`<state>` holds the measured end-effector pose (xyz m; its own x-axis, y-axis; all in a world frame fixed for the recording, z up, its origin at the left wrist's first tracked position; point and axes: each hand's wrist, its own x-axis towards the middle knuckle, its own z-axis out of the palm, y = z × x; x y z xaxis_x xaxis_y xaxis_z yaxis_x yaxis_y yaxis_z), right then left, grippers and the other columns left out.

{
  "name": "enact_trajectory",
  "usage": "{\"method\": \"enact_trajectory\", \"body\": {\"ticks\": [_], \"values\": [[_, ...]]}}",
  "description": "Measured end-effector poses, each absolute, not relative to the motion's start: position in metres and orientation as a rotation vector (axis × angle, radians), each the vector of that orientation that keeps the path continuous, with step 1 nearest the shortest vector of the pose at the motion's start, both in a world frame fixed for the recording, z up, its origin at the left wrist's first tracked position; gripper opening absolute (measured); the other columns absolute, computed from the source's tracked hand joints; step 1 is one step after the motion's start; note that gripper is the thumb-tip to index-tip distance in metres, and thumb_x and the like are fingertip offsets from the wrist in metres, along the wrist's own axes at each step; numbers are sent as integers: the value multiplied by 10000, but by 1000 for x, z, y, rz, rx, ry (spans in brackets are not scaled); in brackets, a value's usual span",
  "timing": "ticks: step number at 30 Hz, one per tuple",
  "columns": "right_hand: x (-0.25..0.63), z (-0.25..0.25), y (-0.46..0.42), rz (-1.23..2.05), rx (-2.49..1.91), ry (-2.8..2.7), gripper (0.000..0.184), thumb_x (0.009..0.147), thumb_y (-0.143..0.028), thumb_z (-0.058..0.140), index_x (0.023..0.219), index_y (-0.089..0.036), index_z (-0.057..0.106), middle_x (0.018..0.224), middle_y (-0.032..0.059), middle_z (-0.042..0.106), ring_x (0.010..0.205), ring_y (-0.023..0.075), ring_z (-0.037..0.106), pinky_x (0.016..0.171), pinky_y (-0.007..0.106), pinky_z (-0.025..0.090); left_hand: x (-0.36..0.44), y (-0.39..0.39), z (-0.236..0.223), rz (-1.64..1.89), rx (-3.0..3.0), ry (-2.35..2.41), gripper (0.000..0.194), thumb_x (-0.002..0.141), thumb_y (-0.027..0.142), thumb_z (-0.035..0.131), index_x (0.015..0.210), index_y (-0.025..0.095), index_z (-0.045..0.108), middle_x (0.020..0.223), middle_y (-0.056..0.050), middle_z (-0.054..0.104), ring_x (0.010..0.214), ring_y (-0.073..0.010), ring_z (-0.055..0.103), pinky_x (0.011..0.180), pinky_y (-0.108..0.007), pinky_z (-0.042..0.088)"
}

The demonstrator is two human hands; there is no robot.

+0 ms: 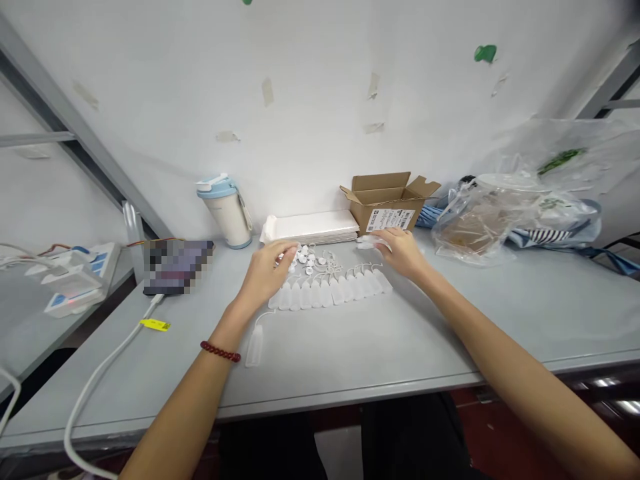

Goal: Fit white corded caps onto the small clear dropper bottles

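My left hand, a red bead bracelet at its wrist, is closed with curled fingers at the left edge of a pile of small white round caps; what its fingertips hold is hidden. My right hand has thumb and fingers around translucent white pieces in front of the cardboard box. Between the hands, several translucent flat sleeves with thin white cords lie side by side in a row. One more sleeve lies apart, nearer me, beside my left forearm.
Behind the caps lies a flat white stack beside an open cardboard box. A cream tumbler stands against the wall. At left are a phone, a white cable and a power strip; a plastic bag sits at right.
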<state>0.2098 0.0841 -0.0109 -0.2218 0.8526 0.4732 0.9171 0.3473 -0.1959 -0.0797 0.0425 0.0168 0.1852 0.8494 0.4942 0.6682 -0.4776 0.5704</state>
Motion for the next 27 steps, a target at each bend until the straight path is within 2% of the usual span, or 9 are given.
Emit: {"method": "enact_trajectory", "body": {"ticks": [2,5,9,15,27], "values": [[193,-4,69,27,-1330,-2001,254,848,-208,511,1056,-148,642,1051,115,684,984,255,606,820,378,454,-75,38,18,1143,2239,1376,257,855,309,485,908,176,698,977,-64,710,919,-200,622,734,-287,488],[163,2,43,397,-1102,-1954,224,846,-285,540,1014,-181,646,993,71,702,881,207,644,716,312,501,-71,33,19,1159,2196,1294,180,815,278,557,849,170,696,896,-55,714,833,-180,634,727,-282,501],[136,-2,23,615,-933,-1977,227,849,-268,543,1045,-184,622,1001,67,695,884,186,649,749,311,513,-65,30,17,1231,2051,1219,146,776,263,608,835,154,686,843,-50,696,796,-166,633,732,-284,532],[135,-11,22,624,-906,-1984,248,843,-249,554,1079,-187,595,987,77,692,927,201,649,759,323,527,-60,25,16,1248,1920,1134,179,752,262,645,869,143,709,887,-67,693,852,-179,638,782,-300,547],[141,-8,25,390,-902,-2052,291,850,-245,542,1133,-185,582,937,68,696,779,181,635,696,309,509,-56,20,20,1162,1888,994,181,762,244,648,911,185,731,1008,-65,693,969,-199,633,858,-314,533]]}}
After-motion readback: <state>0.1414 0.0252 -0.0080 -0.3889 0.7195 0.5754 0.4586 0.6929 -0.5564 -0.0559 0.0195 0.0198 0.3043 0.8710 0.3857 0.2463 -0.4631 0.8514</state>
